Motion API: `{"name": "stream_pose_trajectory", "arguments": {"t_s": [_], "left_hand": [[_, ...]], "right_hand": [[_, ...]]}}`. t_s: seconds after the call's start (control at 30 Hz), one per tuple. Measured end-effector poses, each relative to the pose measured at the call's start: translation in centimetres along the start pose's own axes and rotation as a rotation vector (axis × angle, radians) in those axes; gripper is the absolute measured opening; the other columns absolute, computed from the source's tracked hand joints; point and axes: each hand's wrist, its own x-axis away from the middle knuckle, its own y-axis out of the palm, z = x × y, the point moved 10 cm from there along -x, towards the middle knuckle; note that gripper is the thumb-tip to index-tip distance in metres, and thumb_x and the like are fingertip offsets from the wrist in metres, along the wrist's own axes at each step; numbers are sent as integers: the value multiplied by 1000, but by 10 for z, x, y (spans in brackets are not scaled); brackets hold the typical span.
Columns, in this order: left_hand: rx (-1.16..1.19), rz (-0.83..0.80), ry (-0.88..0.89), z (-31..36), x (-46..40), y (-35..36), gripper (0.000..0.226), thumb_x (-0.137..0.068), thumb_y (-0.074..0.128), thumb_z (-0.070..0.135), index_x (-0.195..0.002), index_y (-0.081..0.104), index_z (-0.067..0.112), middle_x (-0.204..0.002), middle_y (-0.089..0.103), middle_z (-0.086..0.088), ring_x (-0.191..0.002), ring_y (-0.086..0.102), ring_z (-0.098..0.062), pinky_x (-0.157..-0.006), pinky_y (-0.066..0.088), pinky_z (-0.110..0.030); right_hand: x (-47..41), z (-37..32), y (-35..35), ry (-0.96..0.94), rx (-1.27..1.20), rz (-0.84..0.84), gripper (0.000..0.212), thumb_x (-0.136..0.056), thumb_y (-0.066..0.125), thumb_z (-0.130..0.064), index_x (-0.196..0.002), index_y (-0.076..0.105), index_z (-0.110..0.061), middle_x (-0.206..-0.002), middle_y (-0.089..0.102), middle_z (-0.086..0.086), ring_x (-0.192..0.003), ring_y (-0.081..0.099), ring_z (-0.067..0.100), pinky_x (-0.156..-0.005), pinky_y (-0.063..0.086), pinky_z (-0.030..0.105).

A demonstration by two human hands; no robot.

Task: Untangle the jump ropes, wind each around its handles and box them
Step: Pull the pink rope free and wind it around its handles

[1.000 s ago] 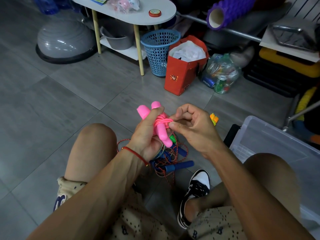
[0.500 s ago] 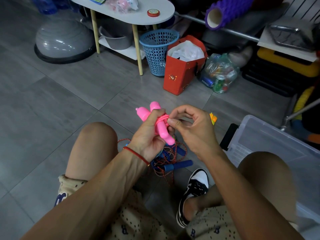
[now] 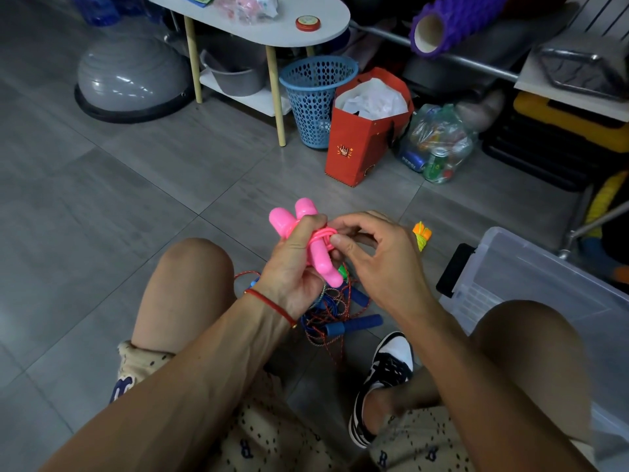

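Pink plastic jump-rope handles [image 3: 316, 253] are gripped upright in the left hand [image 3: 292, 267]; the pink cord [image 3: 323, 235] is pinched crosswise by right fingers [image 3: 340, 240].

Left hand [image 3: 292, 267] has the jump rope handles [image 3: 318, 253] in its grip, rope wound round them. Right hand [image 3: 371, 257] just right of that grip, fingertips [image 3: 337, 239] on the wound rope [image 3: 323, 235]. Directly below the grip, on the floor [image 3: 102, 199] between the knees: tangled pile of ropes [image 3: 335, 311] with more handles in it. Right of the grip, on the floor: a small wound rope bundle [image 3: 422, 235]; further right, the storage box [image 3: 531, 287]. Shoe [image 3: 384, 379] below-right, near the pile. Beyond the grip: paper bag [image 3: 364, 137], basket [image 3: 315, 100] to its left, bag of cans [image 3: 437, 144] to its right. Counter [image 3: 272, 32] behind the basket, balance dome [image 3: 131, 80] far-left.
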Motion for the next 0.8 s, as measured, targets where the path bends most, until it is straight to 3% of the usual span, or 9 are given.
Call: {"name": "stream_pose_trajectory", "arguments": {"t_s": [0.13, 0.27, 0.43, 0.63, 0.73, 0.8], "left_hand": [[-10, -70, -2, 1, 2, 7, 51, -93, 66, 21, -133, 48, -3, -127, 50, -39, -86, 61, -38, -72, 59, -34], [-3, -52, -56, -4, 1, 5, 41, -94, 68, 26, -124, 47, 8, -113, 50, -23, -76, 55, -24, -71, 48, -31], [7, -73, -120, -11, 3, 5, 32, -96, 64, 25, -118, 48, 9, -102, 60, -14, -64, 57, -13, -61, 47, -24], [-89, -138, -139, -13, 15, 18, 15, -99, 55, 22, -101, 58, 7, -92, 73, -5, -68, 55, -11, -68, 37, -24], [-114, -111, -122, -14, 17, 13, 17, -97, 58, 24, -103, 57, 8, -87, 71, -6, -67, 56, -11, -67, 41, -24], [-103, -83, -93, -12, 15, 9, 23, -96, 61, 24, -108, 54, 5, -83, 69, -12, -68, 58, -14, -66, 46, -24]], "right_hand": [[-1, 2, 4, 28, -76, -94, 14, -91, 71, -11, -104, 71, -16, -98, 61, -8, -96, 65, 12, -85, 59, 34], [-2, 1, 6, -29, -28, -136, 7, -93, 68, -15, -100, 69, -16, -95, 58, -8, -95, 63, 16, -87, 57, 39], [-3, -3, 7, -110, 69, -190, 13, -92, 63, -28, -98, 68, -17, -91, 57, -8, -97, 57, 17, -88, 49, 45], [-7, 18, 11, 61, -60, -339, 16, -88, 64, -39, -95, 71, -26, -95, 58, -10, -102, 59, 20, -95, 49, 51], [-2, 19, 16, 55, -25, -402, 12, -90, 63, -34, -94, 70, -25, -96, 59, -6, -101, 59, 18, -94, 49, 46], [0, 19, 15, 62, -57, -337, 12, -90, 64, -31, -94, 71, -22, -94, 59, -5, -95, 59, 15, -89, 51, 39]]}}
